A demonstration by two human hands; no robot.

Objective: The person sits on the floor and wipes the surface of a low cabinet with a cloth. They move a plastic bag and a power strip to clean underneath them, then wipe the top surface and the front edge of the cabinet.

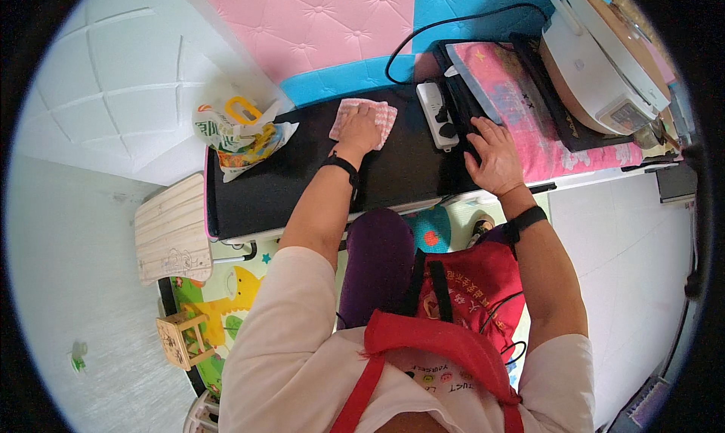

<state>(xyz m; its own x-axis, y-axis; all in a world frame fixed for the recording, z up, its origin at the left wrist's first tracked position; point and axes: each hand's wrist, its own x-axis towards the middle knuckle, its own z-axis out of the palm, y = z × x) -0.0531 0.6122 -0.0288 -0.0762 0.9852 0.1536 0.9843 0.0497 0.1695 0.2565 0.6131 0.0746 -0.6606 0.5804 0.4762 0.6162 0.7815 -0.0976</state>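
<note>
My left hand (361, 129) lies on a folded pink-and-white checked cloth (386, 115), pressing it to a black tabletop (272, 192). The fingertips reach near the cloth's far edge, and the palm hides its middle. My right hand (497, 160) holds nothing. Its fingers are spread at the left edge of a pink patterned cloth mat (544, 164), beside the black surface. Between my hands is a white power strip (431, 107) with black plugs in its near end.
A white rice cooker (589, 65) stands on a black board (566, 127) at the right. A printed plastic bag (243, 144) sits at the table's left end. A black cable (416, 32) loops behind. A wooden stool (181, 339) and folded wooden board (173, 229) are at lower left.
</note>
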